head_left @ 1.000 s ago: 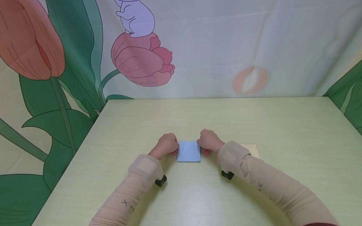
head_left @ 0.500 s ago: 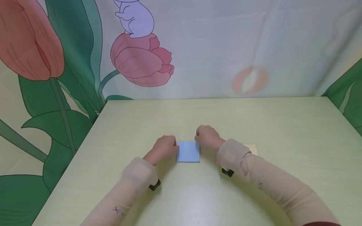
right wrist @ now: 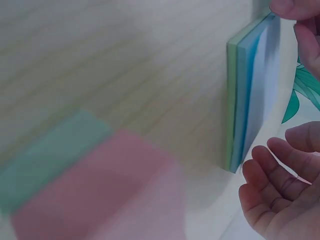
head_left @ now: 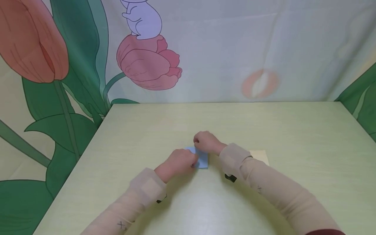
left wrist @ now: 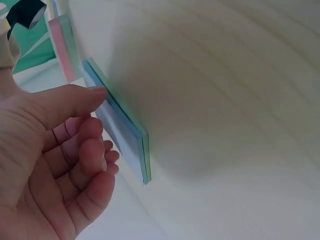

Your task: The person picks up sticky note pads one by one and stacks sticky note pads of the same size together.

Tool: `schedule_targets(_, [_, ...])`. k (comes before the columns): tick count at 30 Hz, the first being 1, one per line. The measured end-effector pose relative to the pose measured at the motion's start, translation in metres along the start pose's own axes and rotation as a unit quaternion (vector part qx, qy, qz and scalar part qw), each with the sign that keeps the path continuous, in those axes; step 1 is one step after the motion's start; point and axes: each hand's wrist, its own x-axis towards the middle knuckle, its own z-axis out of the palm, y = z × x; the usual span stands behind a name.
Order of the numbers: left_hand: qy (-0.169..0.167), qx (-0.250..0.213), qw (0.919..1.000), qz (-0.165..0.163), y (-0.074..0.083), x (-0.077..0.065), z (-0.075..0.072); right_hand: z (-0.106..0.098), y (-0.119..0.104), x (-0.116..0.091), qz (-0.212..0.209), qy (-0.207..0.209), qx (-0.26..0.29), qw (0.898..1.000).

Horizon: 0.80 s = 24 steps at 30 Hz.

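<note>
A small square blue pad of notes [head_left: 202, 160] lies on the table, with a green layer [left wrist: 147, 159] under the blue one. My left hand [head_left: 180, 163] reaches over its near left part, hiding that part in the head view. In the left wrist view the left thumb [left wrist: 89, 98] overlaps the pad's edge while the other fingers stay loosely curled. My right hand [head_left: 207, 142] hovers at the far edge of the pad. Its fingers [right wrist: 262, 182] are relaxed, bent near the pad's corner, with nothing between them and the thumb.
Pale yellow paper [head_left: 259, 156] lies on the table [head_left: 293, 130] behind my right forearm. Close to the right wrist camera are a pink square [right wrist: 110, 180] and a green one [right wrist: 55, 155]. A printed flower curtain [head_left: 217, 52] hangs behind the table's far edge.
My left hand has moved right, from beside the pad to over its near left part. The right hand has shifted left along the far edge. The pad stays in place.
</note>
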Motion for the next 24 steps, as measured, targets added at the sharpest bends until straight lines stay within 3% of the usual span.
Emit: schedule_targets(24, [0.0, 0.038, 0.9993, -0.003, 0.0063, 0.0024, 0.0016, 0.0058, 0.0004, -0.0013, -0.016, -0.006, 0.023, 1.0])
